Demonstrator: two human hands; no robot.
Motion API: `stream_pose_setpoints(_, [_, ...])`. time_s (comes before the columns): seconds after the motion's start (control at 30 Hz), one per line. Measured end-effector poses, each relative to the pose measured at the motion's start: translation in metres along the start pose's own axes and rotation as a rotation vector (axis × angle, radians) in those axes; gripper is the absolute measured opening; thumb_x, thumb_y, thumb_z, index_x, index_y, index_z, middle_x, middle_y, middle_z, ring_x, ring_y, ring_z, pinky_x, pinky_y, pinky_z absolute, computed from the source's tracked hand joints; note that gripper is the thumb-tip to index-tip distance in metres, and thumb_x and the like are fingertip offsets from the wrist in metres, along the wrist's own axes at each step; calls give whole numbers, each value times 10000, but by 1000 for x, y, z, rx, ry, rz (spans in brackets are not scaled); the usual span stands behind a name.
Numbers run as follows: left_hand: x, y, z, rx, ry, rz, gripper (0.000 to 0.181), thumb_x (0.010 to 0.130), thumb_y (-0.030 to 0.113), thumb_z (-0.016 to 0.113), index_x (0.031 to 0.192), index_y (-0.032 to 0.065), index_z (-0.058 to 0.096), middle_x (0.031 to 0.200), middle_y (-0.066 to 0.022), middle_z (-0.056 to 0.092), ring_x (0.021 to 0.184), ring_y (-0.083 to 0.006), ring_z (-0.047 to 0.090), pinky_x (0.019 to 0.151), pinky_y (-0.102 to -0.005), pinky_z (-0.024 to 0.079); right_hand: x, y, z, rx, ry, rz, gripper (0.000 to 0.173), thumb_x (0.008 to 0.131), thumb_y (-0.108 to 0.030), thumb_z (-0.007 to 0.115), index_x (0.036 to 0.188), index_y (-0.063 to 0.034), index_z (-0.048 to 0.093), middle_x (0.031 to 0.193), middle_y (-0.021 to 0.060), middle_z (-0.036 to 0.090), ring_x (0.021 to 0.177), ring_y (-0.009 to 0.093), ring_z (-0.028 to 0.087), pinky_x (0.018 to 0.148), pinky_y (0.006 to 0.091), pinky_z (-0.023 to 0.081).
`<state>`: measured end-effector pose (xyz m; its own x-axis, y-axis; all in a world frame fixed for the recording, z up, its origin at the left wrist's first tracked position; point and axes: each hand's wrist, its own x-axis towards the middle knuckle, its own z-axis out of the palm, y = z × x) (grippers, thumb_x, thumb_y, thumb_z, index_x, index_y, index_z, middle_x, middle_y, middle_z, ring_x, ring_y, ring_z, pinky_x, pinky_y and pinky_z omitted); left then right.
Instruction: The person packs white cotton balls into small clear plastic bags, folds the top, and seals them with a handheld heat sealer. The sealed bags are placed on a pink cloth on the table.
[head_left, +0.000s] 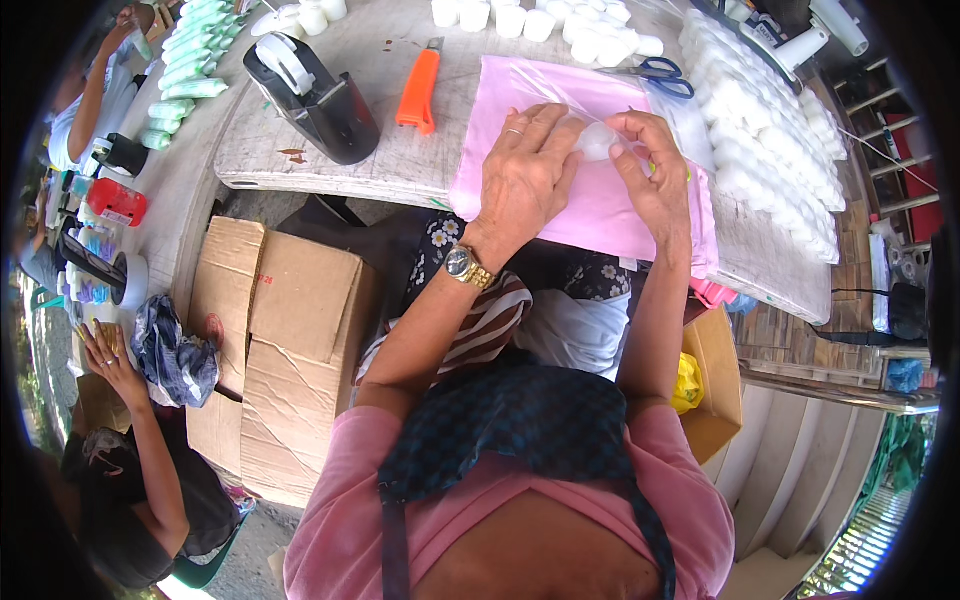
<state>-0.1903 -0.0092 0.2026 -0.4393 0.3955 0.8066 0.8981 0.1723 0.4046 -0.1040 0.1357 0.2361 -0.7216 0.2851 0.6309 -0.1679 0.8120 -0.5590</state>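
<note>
A small round white piece under clear plastic film lies on a pink cloth at the table's front edge. My left hand, with a ring and a gold wristwatch, is palm down over the cloth, its fingertips against the piece's left side; its grip is hidden. From the right, my right hand holds the wrapped piece's edge between thumb and forefinger. Blue-handled scissors lie just beyond it. An orange utility knife and a black tape dispenser stand or lie to the left.
White cup-shaped pieces stand at the far edge, and stacked rows of white wrapped pieces fill the right. Cardboard boxes sit left of my lap. Green packets line the left table. Other people work there, one person's hand near crumpled dark cloth.
</note>
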Motion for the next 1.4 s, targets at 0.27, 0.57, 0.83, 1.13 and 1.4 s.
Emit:
stream_pose_setpoints(0.27, [0,5,-5,44,-75,-60,421,798,123,710,1200,76,593,1223,-123,601,1152,-332,567,1058,-565,368,106,66,16,-536,-90,112,304,842,-268,673,1099,-106,661,1086,157,656,984,307,652,838,431,502])
stream_pose_setpoints(0.57, [-6,6,-9,53,-12,-49,494,740,39,664,1226,95,602,1263,-151,514,1105,-341,551,1054,-581,351,148,103,47,-901,-153,139,264,826,-297,618,1028,-133,662,1045,167,645,971,367,667,823,524,514])
stream_pose_setpoints(0.83, [-10,-1,-5,-47,13,-47,495,694,-27,624,1178,71,606,1173,-141,517,956,-336,560,1035,-576,388,136,129,46,-660,-162,-11,342,788,-203,645,1117,-109,648,1063,224,629,945,402,647,883,455,517])
stream_pose_setpoints(1.13, [-10,10,-7,-1,30,-46,466,735,103,721,1184,85,597,1182,-126,544,1031,-341,556,1065,-607,329,61,23,-11,-122,118,272,305,840,-173,657,1130,-81,630,939,127,671,784,203,656,727,319,515])
stream_pose_setpoints(1.4, [6,11,17,32,-11,-18,378,730,159,747,1086,65,661,1164,-130,590,1067,-349,551,1043,-587,350,-6,12,-30,401,113,471,195,905,-200,601,879,-27,687,727,45,649,622,130,549,597,270,451])
